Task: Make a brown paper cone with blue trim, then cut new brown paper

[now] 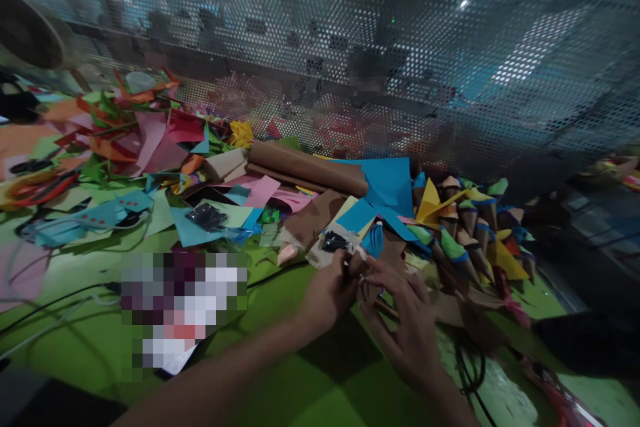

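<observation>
In the middle of the view, my left hand is closed, its thumb and fingers pinching a small rolled brown paper piece with a whitish bit at its upper end. From the right, my right hand reaches the same piece, index finger and thumb curved about it. The lower part of the piece is hidden by the fingers. Just beyond the hands lies a blue paper piece with dark curved strokes. Beside it is a small black item in clear plastic.
Paper cones with coloured tips stand clustered at right. A brown paper roll and blue sheet lie behind, against a perforated screen. Scraps pile up left. A blurred-out phone-like item and scissors lie nearer.
</observation>
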`<state>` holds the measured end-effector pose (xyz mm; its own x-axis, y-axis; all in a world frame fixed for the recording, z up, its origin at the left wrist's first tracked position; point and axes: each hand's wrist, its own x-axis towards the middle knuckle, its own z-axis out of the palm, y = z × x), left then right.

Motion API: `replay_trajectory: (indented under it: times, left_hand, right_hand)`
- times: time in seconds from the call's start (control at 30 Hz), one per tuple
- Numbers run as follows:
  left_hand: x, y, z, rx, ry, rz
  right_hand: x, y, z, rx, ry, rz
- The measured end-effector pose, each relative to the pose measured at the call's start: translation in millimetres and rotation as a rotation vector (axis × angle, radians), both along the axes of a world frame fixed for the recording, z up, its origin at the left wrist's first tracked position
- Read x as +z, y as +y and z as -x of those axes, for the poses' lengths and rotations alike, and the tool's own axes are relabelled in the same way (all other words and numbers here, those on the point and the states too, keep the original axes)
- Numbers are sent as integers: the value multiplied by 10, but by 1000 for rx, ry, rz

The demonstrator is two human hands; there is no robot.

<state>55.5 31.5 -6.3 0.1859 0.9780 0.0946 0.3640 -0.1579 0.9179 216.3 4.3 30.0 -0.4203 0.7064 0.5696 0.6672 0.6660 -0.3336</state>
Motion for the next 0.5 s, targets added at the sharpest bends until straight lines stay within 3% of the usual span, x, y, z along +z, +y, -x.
replay_trajectory:
  times: [0.23,0.5]
  left_hand:
    - [90,-50,32,-7,77,29]
    - [25,-7,17,25,-16,-1]
  right_hand:
    - [3,13,5,-25,-17,47]
    - [14,-9,3,-5,31,3]
